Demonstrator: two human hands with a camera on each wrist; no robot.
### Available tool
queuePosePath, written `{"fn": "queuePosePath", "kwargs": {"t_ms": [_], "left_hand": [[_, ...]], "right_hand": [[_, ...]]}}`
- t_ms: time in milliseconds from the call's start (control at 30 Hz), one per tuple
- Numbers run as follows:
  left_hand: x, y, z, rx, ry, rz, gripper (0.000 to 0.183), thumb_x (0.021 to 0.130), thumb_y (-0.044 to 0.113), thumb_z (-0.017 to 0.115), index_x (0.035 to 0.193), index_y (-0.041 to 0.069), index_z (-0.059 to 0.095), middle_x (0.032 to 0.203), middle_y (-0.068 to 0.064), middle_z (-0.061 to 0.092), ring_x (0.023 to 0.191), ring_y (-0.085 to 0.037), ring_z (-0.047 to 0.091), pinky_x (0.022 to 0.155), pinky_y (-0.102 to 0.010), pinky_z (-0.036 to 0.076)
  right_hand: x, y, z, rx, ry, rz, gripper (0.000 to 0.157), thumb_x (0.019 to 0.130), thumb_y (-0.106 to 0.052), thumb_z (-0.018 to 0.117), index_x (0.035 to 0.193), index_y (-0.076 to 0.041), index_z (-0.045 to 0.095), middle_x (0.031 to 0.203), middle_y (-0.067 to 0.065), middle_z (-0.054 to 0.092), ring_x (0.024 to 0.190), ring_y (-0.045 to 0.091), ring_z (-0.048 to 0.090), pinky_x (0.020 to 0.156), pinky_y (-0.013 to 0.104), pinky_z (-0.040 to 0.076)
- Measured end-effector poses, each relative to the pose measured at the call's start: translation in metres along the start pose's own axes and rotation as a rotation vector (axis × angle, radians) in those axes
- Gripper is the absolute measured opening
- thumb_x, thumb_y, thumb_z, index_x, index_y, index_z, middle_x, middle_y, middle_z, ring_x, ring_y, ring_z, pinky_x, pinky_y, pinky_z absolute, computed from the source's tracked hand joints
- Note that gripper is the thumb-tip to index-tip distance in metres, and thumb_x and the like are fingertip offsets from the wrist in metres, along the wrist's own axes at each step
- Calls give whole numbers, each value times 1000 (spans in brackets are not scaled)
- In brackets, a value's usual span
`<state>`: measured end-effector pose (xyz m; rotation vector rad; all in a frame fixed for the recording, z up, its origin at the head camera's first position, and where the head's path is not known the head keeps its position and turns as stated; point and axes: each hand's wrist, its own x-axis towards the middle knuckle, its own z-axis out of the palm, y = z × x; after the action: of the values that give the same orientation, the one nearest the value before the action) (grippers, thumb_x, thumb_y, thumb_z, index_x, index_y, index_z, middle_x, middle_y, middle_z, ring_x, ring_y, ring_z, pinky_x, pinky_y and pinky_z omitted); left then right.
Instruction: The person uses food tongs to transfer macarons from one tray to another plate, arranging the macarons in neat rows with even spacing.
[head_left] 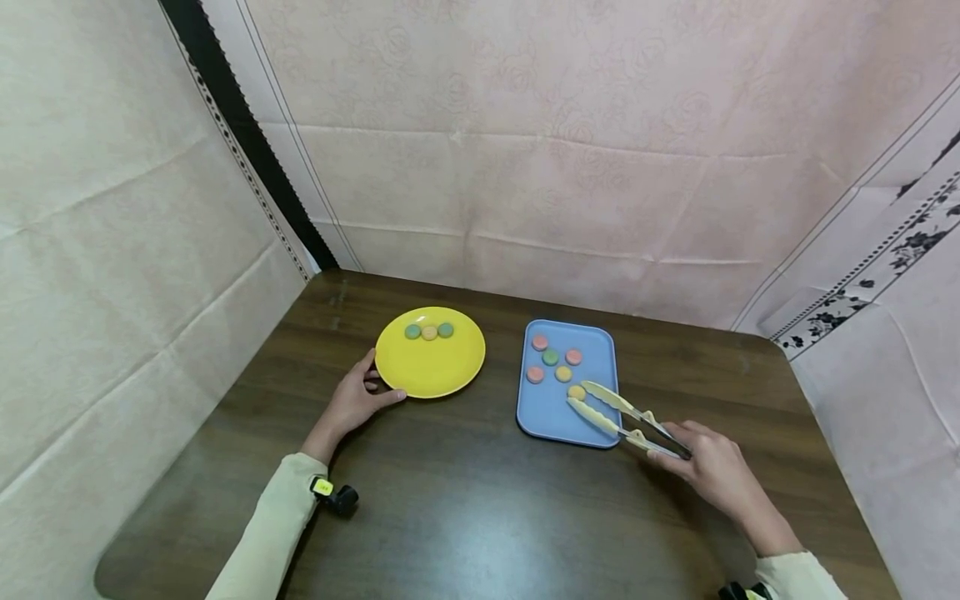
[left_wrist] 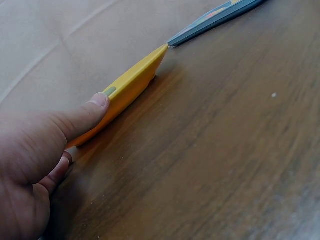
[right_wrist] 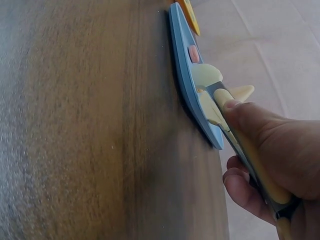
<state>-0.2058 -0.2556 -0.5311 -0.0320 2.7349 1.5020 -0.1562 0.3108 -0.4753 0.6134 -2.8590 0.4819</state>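
My left hand (head_left: 358, 398) holds the near-left rim of a round yellow plate (head_left: 431, 375), thumb at the edge in the left wrist view. Two green discs (head_left: 446, 330) lie on the plate's far part with a pale yellow disc (head_left: 429, 332) between them. In my right hand (head_left: 708, 467) I grip a pair of tongs (head_left: 637, 433) with cream tips. Those tips are spread over a blue tray (head_left: 547, 421), on either side of a small yellow disc (head_left: 576, 392). Another yellow disc (head_left: 563, 374), a green disc (head_left: 551, 357) and three pink discs (head_left: 535, 375) also lie in the tray.
Plate and tray stand side by side on a dark brown wooden table (head_left: 450, 500), toward its far edge. Pale patterned cloth (head_left: 525, 167) hangs behind the table and along both sides. A dark strip (head_left: 247, 125) runs down the cloth at the back left.
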Motion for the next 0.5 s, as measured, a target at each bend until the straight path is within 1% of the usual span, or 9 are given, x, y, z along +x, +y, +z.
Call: {"fn": "queuePosePath", "kwargs": {"t_ms": [267, 500], "left_hand": [[2, -1, -1, -6, 6, 23, 117, 82, 46, 86, 164, 5, 13, 153, -23, 42, 125, -36, 54, 104, -52, 48], [2, -2, 0, -6, -1, 22, 118, 82, 48, 85, 164, 6, 13, 154, -22, 42, 125, -35, 54, 104, -52, 48]], "right_hand": [[4, 0, 1, -1, 9, -17, 44, 86, -35, 83, 116, -3, 76, 100, 9, 72, 81, 23, 67, 67, 48, 55], [3, -1, 1, 6, 13, -16, 44, 86, -32, 83, 116, -1, 76, 102, 12, 72, 84, 28, 70, 69, 52, 55]]}}
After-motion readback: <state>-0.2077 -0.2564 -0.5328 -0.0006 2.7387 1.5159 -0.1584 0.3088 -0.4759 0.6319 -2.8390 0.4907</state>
